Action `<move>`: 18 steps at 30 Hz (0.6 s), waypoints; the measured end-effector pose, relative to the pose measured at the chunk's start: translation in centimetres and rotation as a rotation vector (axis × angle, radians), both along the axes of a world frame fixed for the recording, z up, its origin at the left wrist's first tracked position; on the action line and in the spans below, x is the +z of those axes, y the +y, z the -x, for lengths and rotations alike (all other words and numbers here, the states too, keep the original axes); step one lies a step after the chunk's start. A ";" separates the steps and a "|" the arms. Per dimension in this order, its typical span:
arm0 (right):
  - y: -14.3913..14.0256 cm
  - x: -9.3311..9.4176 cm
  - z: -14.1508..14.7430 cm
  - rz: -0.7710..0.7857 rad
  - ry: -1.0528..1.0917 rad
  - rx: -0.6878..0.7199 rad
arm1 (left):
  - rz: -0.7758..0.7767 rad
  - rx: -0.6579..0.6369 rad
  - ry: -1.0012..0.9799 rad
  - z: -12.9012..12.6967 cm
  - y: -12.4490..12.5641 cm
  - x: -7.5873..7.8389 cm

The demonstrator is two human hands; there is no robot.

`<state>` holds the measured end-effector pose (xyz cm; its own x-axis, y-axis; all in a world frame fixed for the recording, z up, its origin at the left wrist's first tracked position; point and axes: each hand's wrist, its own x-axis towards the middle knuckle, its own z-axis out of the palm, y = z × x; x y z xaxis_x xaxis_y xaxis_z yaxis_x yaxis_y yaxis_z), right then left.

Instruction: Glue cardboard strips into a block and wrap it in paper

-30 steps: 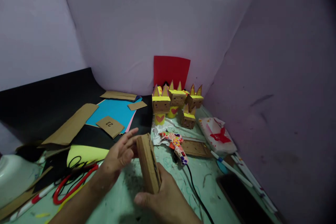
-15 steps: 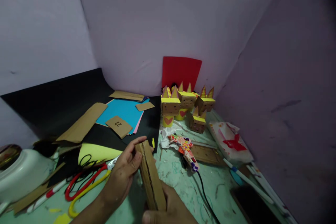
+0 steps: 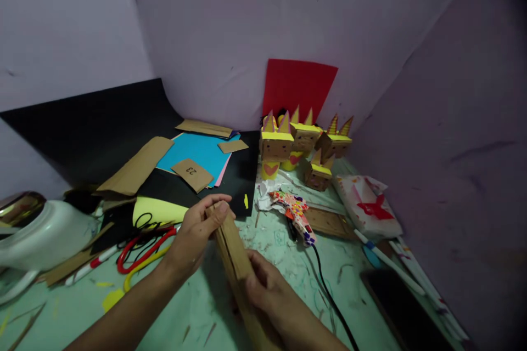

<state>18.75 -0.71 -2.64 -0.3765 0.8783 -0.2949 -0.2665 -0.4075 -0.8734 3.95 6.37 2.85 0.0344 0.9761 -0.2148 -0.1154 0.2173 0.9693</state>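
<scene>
Between my hands is a long, narrow folded cardboard piece (image 3: 235, 255), tilted with its near end running off the bottom of the view. My left hand (image 3: 200, 230) grips its far end, thumb on top and fingers behind. Farther down its right side, my right hand (image 3: 267, 290) is closed around it, thumb on the near face. A dark seam runs along the cardboard's length. Just right of it on the table lies a flower-patterned glue gun (image 3: 294, 214) with a black cord. Left of my left hand are scissors (image 3: 144, 255) with red and yellow handles, partly behind my forearm.
Several small cardboard box figures (image 3: 276, 148) with pointed ears stand at the back before a red sheet (image 3: 298, 88). Blue paper (image 3: 193, 148) and cardboard pieces lie on black sheet at left. A white pot (image 3: 45, 236) stands far left; a dark phone (image 3: 405, 310) lies right.
The camera view has tilted down slightly. My right hand has shifted up along the cardboard, and more of its length shows; my left thumb now presses over the far end.
</scene>
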 end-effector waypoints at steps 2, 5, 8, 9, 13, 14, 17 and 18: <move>0.0 0.6 0.2 0.057 -0.001 0.026 | -0.023 0.043 0.097 0.1 0.0 -0.1; -0.1 0.5 0.5 0.072 0.000 0.078 | -0.040 0.082 0.201 0.4 0.1 -0.2; -0.3 0.4 0.7 0.028 -0.028 0.091 | -0.035 0.047 0.191 0.7 0.3 -0.4; -0.3 0.5 0.7 0.014 -0.035 0.090 | -0.030 0.016 0.160 0.8 0.3 -0.4; -0.5 1.2 0.4 -0.021 0.030 0.096 | -0.023 -0.142 -0.062 0.9 -0.2 -0.2; -0.5 1.3 0.3 -0.033 0.050 0.091 | -0.033 -0.186 -0.136 0.9 -0.4 -0.2; -0.4 1.3 -0.1 -0.098 0.060 -0.020 | -0.136 -0.353 -0.356 0.9 -1.0 -0.5; -0.3 1.2 -0.2 -0.132 0.060 -0.082 | -0.179 -0.430 -0.381 0.8 -1.2 -0.6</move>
<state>18.96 -1.01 -1.44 -0.3151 0.9365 -0.1542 -0.3473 -0.2650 -0.8996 3.10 5.18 2.23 0.4767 0.8772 0.0566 -0.3997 0.1590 0.9027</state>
